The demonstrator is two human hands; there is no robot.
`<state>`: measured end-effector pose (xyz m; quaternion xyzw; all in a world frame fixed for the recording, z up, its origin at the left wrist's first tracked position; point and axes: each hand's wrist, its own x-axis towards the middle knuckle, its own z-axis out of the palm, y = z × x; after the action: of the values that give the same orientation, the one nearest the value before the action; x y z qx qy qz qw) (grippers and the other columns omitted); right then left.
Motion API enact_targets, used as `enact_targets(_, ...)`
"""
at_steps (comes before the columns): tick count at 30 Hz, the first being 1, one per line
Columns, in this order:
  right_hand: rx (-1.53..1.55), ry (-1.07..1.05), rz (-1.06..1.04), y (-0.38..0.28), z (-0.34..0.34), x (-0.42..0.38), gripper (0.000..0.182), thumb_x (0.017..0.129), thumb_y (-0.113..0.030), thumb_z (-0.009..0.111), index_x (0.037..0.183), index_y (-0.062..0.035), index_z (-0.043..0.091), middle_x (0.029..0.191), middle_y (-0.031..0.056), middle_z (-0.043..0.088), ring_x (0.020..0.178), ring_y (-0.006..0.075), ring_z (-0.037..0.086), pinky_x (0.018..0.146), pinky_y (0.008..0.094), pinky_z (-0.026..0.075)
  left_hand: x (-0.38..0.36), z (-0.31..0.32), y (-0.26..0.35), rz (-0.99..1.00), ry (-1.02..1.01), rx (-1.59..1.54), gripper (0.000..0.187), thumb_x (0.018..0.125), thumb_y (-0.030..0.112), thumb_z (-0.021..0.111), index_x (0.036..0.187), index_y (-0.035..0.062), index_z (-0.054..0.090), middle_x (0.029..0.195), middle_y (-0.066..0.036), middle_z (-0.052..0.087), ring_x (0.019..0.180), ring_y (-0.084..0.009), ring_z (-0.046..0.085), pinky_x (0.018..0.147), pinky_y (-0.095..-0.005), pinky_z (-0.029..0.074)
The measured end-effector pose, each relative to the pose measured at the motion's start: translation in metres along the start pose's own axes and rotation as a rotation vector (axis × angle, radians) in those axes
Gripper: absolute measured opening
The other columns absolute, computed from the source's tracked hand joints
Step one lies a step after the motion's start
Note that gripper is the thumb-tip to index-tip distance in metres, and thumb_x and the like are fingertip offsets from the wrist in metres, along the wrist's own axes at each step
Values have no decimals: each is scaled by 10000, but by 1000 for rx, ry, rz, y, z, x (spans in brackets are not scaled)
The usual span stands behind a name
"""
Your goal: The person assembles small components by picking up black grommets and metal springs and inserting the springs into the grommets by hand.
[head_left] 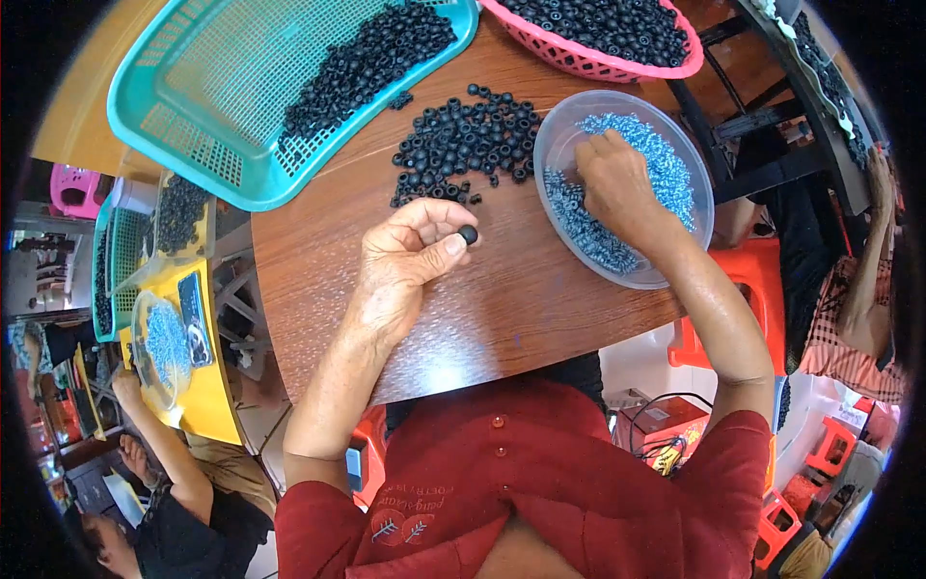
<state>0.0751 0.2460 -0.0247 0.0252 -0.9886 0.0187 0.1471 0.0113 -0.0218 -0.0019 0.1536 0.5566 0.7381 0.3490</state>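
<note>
Between the thumb and fingers of my left hand (410, 256) is a small black ball-shaped piece (468, 234), held above the wooden table (502, 318). My right hand (617, 183) reaches into a clear round plastic bowl (707, 217) of small blue and clear pieces (666, 164). Its fingers are curled down among darker blue pieces at the bowl's left side. The fingertips are hidden, so what they grip does not show. Just beyond my left hand lies a loose pile of black pieces (463, 140), several with visible round holes.
A turquoise basket (207, 179) with black pieces stands at the back left. Behind the bowl is a pink basket (588, 66) full of them. At left, another person (193, 492) works at a yellow table (207, 405). Another person's arm (863, 280) shows at right.
</note>
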Motion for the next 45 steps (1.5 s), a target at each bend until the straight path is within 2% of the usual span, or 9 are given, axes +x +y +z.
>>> enact_targets(14,8,89,-6,1,-4,-7,87,760,-6,595,847,-3,604,779,155,563,785,335,542,689,424,459,-29,4,-14,-118,-28,-404,205,893,53,597,1074,-42,607,909,-146,658,712,-151,608,615,-264,493)
enact_targets(16,195,193,52,-8,-21,-10,147,764,3,605,906,-6,639,769,160,577,782,343,545,704,425,447,-30,7,-15,-131,-12,-408,204,892,53,598,1073,-42,603,903,-150,659,704,-154,609,607,-267,494)
enact_targets(17,248,258,17,-12,-26,-12,152,783,-2,637,932,-10,665,759,127,594,748,264,573,679,355,453,-31,9,-15,-142,-2,-409,204,892,53,598,1072,-42,599,898,-154,660,695,-157,609,600,-270,494)
enact_targets(18,246,253,18,-22,-33,-14,152,783,-2,637,932,-10,665,759,127,594,748,264,573,679,355,453,-31,10,-16,-145,-3,-414,204,892,53,598,1072,-42,599,898,-154,660,695,-157,609,600,-270,494)
enact_targets(20,717,252,262,-52,-46,-20,120,777,-19,651,893,-13,681,808,105,636,728,221,587,659,321,463,-31,12,-17,-144,-13,-374,211,892,50,598,1081,-43,586,888,-159,662,680,-161,610,588,-275,495)
enact_targets(21,716,248,264,-64,-47,-23,120,777,-19,651,893,-13,681,808,105,636,728,221,587,659,321,463,-32,13,-18,-147,-13,-377,211,892,50,598,1081,-43,586,888,-159,662,680,-161,610,588,-275,495)
enact_targets(23,1099,263,392,-86,-49,-28,139,766,-7,686,904,-23,693,801,46,634,716,124,567,652,248,441,-33,15,-20,-129,22,-379,213,892,44,597,1084,-46,577,889,-159,662,679,-160,611,581,-278,497)
enact_targets(30,1432,248,423,-133,-38,-34,142,743,30,702,880,-9,696,817,29,626,750,95,554,657,227,433,-40,17,-25,-82,72,-396,195,892,42,602,1067,-42,584,861,-121,655,697,-151,614,587,-273,502)
enact_targets(45,1085,372,260,-149,-20,-38,217,718,63,683,921,-13,692,878,74,621,796,178,573,683,276,456,-46,16,-29,-54,135,-330,196,874,52,635,1043,-43,602,840,-75,645,692,-115,585,586,-236,484)
